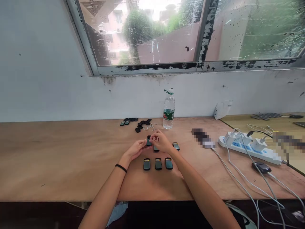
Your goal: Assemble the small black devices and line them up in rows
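Observation:
My left hand [136,149] grips a small black case with a grey-green face [148,142], holding it just above the table. At that case's upper right edge, the fingertips of my right hand [161,142] are pinched together. Anything between them is too small to make out. Partly covered by my right hand lies a similar case [156,148]. Another case [176,146] rests to its right. Nearer to me, three more stand in a row: a left case [147,164], a middle case [158,164] and a right case [169,163].
Behind my hands lie black pieces [143,123], small metal chains [150,126] and a cluster of dark cases [127,121]. A water bottle [168,111] stands near the wall. On the right are a power strip [250,149], white cables [233,168] and a black device [261,167].

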The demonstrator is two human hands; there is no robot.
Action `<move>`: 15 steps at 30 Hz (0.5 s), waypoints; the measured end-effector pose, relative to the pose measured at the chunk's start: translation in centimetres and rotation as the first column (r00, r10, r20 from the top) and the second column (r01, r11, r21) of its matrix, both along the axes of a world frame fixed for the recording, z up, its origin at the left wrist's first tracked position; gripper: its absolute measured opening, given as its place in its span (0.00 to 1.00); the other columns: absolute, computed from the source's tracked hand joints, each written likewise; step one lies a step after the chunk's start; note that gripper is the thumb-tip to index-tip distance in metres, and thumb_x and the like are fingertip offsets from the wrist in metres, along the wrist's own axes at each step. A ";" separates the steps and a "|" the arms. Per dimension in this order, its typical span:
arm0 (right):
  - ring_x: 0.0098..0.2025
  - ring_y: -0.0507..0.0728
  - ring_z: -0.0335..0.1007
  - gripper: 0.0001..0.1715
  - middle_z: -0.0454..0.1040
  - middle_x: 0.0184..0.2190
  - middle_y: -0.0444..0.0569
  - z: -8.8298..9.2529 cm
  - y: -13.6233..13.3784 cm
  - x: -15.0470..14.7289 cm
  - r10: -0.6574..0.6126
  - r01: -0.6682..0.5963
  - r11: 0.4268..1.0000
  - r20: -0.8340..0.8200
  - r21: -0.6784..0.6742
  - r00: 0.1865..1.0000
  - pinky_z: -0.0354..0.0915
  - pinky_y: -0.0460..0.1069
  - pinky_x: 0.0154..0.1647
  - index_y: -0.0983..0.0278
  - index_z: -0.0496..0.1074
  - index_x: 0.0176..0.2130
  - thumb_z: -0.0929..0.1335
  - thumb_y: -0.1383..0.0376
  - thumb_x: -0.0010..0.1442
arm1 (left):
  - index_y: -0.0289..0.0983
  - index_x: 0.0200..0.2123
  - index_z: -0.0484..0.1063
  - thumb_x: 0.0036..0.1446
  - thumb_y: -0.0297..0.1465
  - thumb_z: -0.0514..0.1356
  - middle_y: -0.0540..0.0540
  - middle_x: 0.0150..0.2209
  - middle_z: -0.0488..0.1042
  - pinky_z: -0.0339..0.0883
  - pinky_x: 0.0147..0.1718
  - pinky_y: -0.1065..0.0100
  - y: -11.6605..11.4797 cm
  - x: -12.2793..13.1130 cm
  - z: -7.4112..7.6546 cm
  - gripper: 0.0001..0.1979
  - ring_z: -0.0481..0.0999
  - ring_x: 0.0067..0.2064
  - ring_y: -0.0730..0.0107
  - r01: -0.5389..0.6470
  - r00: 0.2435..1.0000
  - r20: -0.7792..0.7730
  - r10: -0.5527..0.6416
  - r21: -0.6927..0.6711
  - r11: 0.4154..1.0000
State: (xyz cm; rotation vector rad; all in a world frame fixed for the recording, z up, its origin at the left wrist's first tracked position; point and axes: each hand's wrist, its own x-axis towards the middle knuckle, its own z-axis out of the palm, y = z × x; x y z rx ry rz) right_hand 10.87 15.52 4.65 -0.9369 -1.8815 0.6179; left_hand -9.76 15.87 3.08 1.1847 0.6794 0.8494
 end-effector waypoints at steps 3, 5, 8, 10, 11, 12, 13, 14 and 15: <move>0.35 0.55 0.65 0.02 0.65 0.39 0.47 -0.3 0.1 -0.1 -0.027 0.027 1.000 0.028 0.008 0.999 0.65 0.51 0.37 0.61 0.76 0.36 0.71 0.65 0.63 | 0.31 0.44 0.82 0.54 0.48 0.71 0.37 0.49 0.81 0.68 0.57 0.61 -0.2 0.1 0.3 0.26 0.79 0.50 0.60 0.016 0.999 -0.037 -0.014 0.040 0.999; 0.35 0.55 0.65 0.02 0.65 0.40 0.47 -0.5 0.2 -0.1 -0.036 0.035 0.999 0.053 0.021 0.998 0.65 0.51 0.37 0.61 0.75 0.37 0.70 0.65 0.63 | 0.32 0.46 0.82 0.54 0.47 0.72 0.37 0.50 0.81 0.69 0.57 0.61 -0.3 0.2 0.4 0.26 0.79 0.51 0.60 0.013 0.998 -0.067 -0.009 0.060 0.998; 0.34 0.55 0.65 0.01 0.65 0.41 0.48 -0.8 0.2 -0.1 -0.039 0.034 0.998 0.087 0.052 0.995 0.64 0.50 0.36 0.61 0.73 0.38 0.69 0.66 0.64 | 0.33 0.48 0.81 0.53 0.45 0.73 0.39 0.49 0.81 0.71 0.53 0.62 -0.4 0.6 0.5 0.25 0.80 0.47 0.62 -0.011 0.994 -0.109 0.021 0.089 0.996; 0.34 0.54 0.64 0.02 0.66 0.41 0.47 -0.8 0.1 -0.3 -0.057 0.050 0.996 0.093 0.076 0.994 0.63 0.50 0.36 0.61 0.70 0.39 0.68 0.67 0.63 | 0.33 0.48 0.80 0.53 0.45 0.73 0.40 0.48 0.81 0.73 0.50 0.62 -0.4 0.8 0.4 0.26 0.81 0.44 0.63 -0.028 0.992 -0.119 0.041 0.106 0.994; 0.33 0.54 0.64 0.03 0.66 0.41 0.47 -0.8 0.1 -0.3 -0.069 0.061 0.994 0.086 0.086 0.994 0.62 0.50 0.36 0.61 0.69 0.39 0.68 0.67 0.63 | 0.33 0.48 0.80 0.53 0.45 0.73 0.40 0.48 0.81 0.74 0.48 0.62 -0.3 1.0 0.4 0.26 0.81 0.42 0.64 -0.037 0.992 -0.119 0.050 0.114 0.993; 0.33 0.54 0.64 0.05 0.66 0.40 0.47 -0.8 0.0 -0.4 -0.079 0.072 0.993 0.072 0.092 0.994 0.62 0.50 0.35 0.61 0.67 0.39 0.68 0.67 0.62 | 0.34 0.49 0.79 0.53 0.45 0.73 0.40 0.48 0.81 0.75 0.47 0.62 -0.3 1.0 0.3 0.26 0.81 0.42 0.64 -0.043 0.991 -0.119 0.057 0.119 0.992; 0.33 0.54 0.64 0.07 0.67 0.40 0.46 -0.8 0.0 -0.4 -0.082 0.077 0.993 0.050 0.094 0.995 0.62 0.50 0.35 0.61 0.65 0.40 0.68 0.67 0.61 | 0.34 0.49 0.79 0.52 0.45 0.73 0.40 0.49 0.81 0.75 0.46 0.62 -0.3 1.1 0.3 0.27 0.81 0.41 0.64 -0.048 0.991 -0.120 0.063 0.124 0.991; 0.33 0.55 0.64 0.08 0.67 0.39 0.46 -0.8 0.1 -0.4 -0.076 0.074 0.993 0.022 0.089 0.997 0.62 0.49 0.35 0.61 0.64 0.40 0.69 0.67 0.61 | 0.34 0.50 0.79 0.52 0.45 0.73 0.40 0.49 0.81 0.75 0.46 0.62 -0.2 1.1 0.3 0.27 0.81 0.41 0.64 -0.056 0.990 -0.120 0.072 0.128 0.990; 0.33 0.55 0.65 0.09 0.68 0.37 0.45 -0.9 0.1 -0.4 -0.063 0.064 0.995 -0.007 0.078 0.998 0.62 0.49 0.34 0.61 0.63 0.40 0.69 0.66 0.61 | 0.34 0.50 0.78 0.52 0.45 0.73 0.40 0.48 0.81 0.75 0.46 0.62 -0.2 1.1 0.2 0.27 0.81 0.41 0.64 -0.065 0.990 -0.119 0.081 0.129 0.990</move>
